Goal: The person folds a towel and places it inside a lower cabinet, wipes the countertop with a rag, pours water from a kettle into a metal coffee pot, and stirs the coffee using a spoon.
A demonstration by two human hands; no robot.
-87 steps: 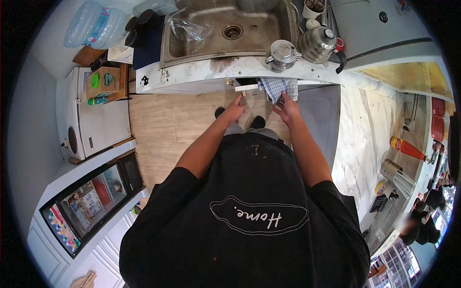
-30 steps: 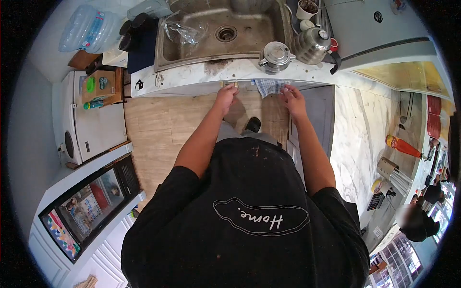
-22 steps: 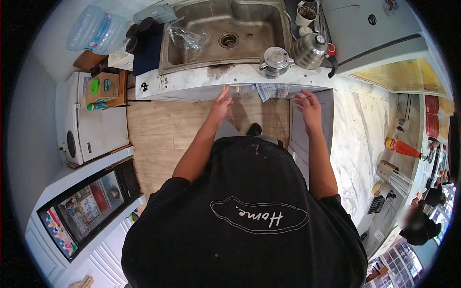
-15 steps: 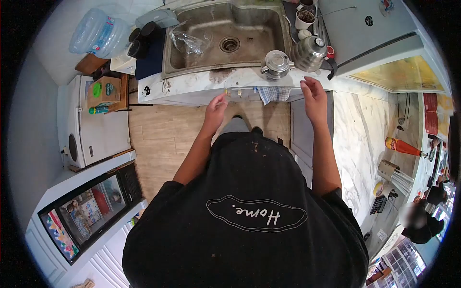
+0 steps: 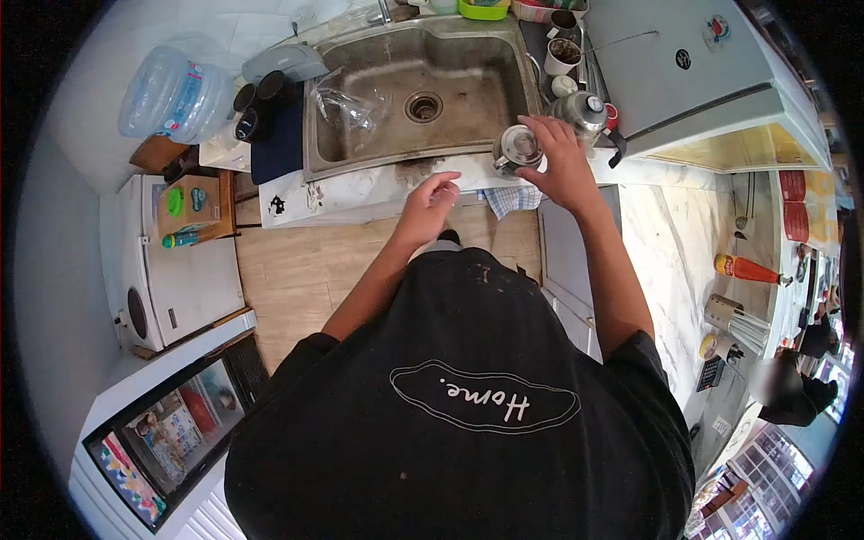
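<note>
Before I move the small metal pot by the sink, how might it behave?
The pot should feel stiff, being metal. Its shiny surface may slip under the right hand. Its round body could roll if tipped.

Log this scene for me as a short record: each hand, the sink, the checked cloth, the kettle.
Right hand: at the small metal pot, thumb and fingers around its right side; firm grip unclear
Left hand: loosely curled, no object visible
Sink: clear plastic at left
Checked cloth: hanging at counter front
Kettle: right of pot
</note>
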